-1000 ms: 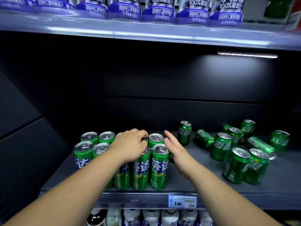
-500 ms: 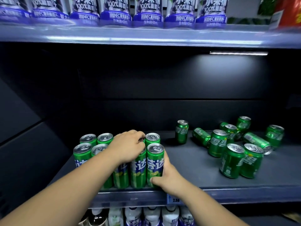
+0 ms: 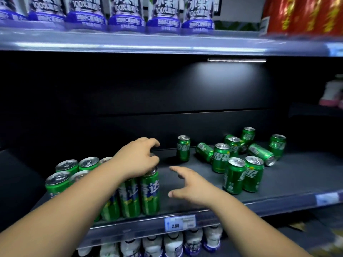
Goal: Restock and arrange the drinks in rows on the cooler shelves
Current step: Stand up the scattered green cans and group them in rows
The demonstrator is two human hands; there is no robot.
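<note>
Green soda cans stand in tidy rows at the left of the dark cooler shelf [image 3: 289, 175]; the front right can [image 3: 150, 191] is at the group's edge. My left hand [image 3: 136, 158] lies over the tops of that group, fingers curled round the top of a can behind the front one. My right hand [image 3: 193, 185] hovers just right of the group with fingers spread, holding nothing. One can [image 3: 183, 151] stands alone near the back. A loose cluster of cans [image 3: 234, 175] fills the right side, some upright, some lying like the can [image 3: 261, 154].
Purple-labelled bottles [image 3: 126, 13] line the shelf above, with red packs [image 3: 304, 13] to their right. White bottles [image 3: 172, 245] stand on the shelf below. A price tag [image 3: 179, 222] reading 2.50 sits on the shelf's front edge.
My right hand has let go of the front right can and pulled away to the right, fingers now spread. My left hand stays on the can tops. The view has shifted left.
</note>
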